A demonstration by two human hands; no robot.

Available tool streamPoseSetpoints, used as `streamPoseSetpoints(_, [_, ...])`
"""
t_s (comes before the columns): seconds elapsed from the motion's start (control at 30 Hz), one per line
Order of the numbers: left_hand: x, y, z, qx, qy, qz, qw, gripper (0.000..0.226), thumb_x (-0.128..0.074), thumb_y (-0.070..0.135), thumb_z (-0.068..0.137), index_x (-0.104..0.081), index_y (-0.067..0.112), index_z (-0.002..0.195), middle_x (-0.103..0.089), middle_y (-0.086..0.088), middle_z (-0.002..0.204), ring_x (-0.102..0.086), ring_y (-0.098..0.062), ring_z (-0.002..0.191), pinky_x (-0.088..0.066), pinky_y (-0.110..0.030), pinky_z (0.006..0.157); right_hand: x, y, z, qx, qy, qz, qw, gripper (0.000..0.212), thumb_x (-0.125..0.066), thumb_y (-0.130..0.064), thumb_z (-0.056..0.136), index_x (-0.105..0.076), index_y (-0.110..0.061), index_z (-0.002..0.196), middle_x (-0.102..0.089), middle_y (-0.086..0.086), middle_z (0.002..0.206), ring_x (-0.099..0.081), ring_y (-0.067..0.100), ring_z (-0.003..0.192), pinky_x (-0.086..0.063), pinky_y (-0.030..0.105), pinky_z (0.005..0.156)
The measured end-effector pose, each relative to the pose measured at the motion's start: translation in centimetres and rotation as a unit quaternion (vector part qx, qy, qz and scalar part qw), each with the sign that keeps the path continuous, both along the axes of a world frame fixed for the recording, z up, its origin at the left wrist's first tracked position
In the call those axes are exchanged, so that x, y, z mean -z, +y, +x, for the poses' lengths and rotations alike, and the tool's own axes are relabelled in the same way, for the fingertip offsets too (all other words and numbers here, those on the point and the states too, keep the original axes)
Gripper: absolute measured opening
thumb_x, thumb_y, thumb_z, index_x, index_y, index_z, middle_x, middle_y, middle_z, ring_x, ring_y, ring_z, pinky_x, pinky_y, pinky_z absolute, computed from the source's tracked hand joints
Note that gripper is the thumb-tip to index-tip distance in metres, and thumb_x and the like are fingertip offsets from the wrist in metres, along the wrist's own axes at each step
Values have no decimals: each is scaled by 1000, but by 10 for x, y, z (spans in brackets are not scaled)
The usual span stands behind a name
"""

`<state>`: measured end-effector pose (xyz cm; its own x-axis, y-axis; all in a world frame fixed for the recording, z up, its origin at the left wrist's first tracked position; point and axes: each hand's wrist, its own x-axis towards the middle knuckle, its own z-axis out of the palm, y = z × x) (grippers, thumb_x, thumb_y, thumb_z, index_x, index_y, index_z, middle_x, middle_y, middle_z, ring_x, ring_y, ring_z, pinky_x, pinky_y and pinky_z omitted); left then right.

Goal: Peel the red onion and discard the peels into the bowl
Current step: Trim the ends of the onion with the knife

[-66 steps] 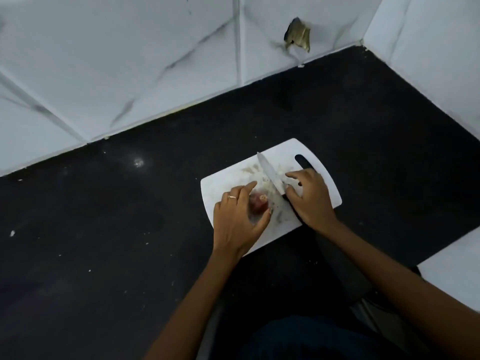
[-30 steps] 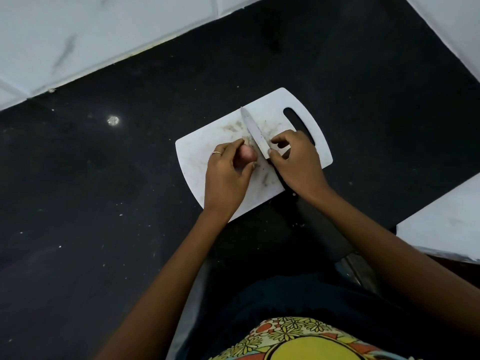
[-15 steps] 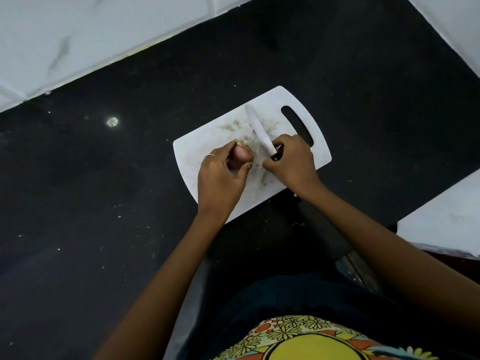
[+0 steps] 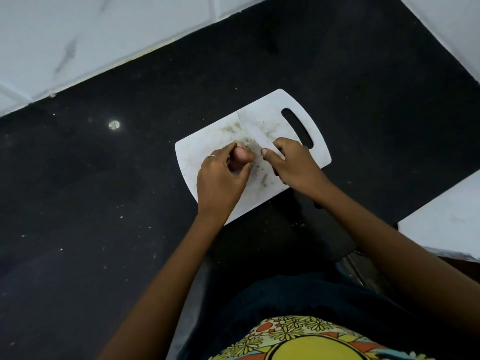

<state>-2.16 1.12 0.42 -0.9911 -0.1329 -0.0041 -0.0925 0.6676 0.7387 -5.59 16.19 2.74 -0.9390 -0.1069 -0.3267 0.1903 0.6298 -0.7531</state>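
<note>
Head cam, looking down: white cutting board (image 4: 207, 149) is laid at an angle on black counter (image 4: 104, 203), handle slot (image 4: 297, 127) toward far right. Board surface is smeared w/ brownish scraps (image 4: 264, 180) around the middle.

Red onion (image 4: 240, 157) is held over the board's centre-left, clamped by left hand (image 4: 220, 178): fingers curled round it from the far side, thumb on the near side, only a pinkish patch of onion seen between them. Whether it touches the board can't be told. A ring (image 4: 211, 156) is worn on a left finger.

Knife (image 4: 253, 132) is gripped by right hand (image 4: 293, 166), just right of the onion. Blade is blurred, pale against the board, tip pointed away toward the board's far edge. Handle is mostly hidden inside the fist; thumb is laid up along the blade base. Blade and onion are seen close but apart, w/ a small gap of board between both hands.

Bowl isn't found in this view.

Surroundings: white marbled tiles (image 4: 104, 35) are seen along far-left and far-right edges of counter. A bright round spot (image 4: 113, 124) is seen on counter left of board, plus small pale specks scattered. White slab (image 4: 446, 224) at right edge. Bottom of frame: dark cloth and a yellow/orange floral-print garment (image 4: 298, 339) on the person.
</note>
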Motion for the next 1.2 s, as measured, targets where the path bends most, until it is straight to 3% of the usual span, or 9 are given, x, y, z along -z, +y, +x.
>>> streamPoseSetpoints(0.1, [-2, 1, 1, 0, -4, 8, 1000, 36, -71, 31, 81, -64, 21, 116, -68, 4, 105, -62, -9, 93, -45, -17, 78, -9, -4, 5, -26, 8, 28, 999, 35, -49, -24, 96, -36, -20, 65, -47, -2, 59, -43, 11, 52, -33, 27, 52])
streamPoseSetpoints(0.3, [-4, 2, -1, 5, -14, -6, 1000, 38, -71, 27, 82, -64, 16, 117, -68, -1, 105, -62, -14, 94, -49, -24, 81, -18, -7, 14, -106, 24, 103, 989, 19, -40, -22, 100, -49, -7, 94, -59, 12, 82, -57, 33, 78, -46, 41, 66])
streamPoseSetpoints(0.5, [-10, 5, -4, 8, -20, -15, 1000, 26, -73, 18, 79, -68, 13, 104, -68, -2, 96, -61, -16, 88, -52, -32, 78, -17, -11, 21, -134, 54, 213, 966, 13, -38, -16, 99, -46, -9, 107, -55, 10, 85, -57, 35, 82, -35, 35, 62])
streamPoseSetpoints(0.87, [-14, 8, -5, -3, -30, 3, 1000, 31, -74, 17, 77, -69, 17, 108, -71, 0, 97, -64, -15, 89, -53, -33, 80, -24, -18, 20, -155, 24, 282, 947, 23, -33, -4, 96, -42, -6, 117, -61, 17, 104, -59, 37, 93, -33, 36, 65])
streamPoseSetpoints(1.2, [-10, 7, -11, 19, -24, -16, 999, 30, -72, 17, 79, -68, 15, 109, -71, -1, 97, -63, -18, 88, -49, -29, 75, -31, -22, 10, -162, -31, 282, 945, 20, -33, -4, 94, -42, -6, 111, -58, 17, 104, -41, 26, 76, -31, 36, 66])
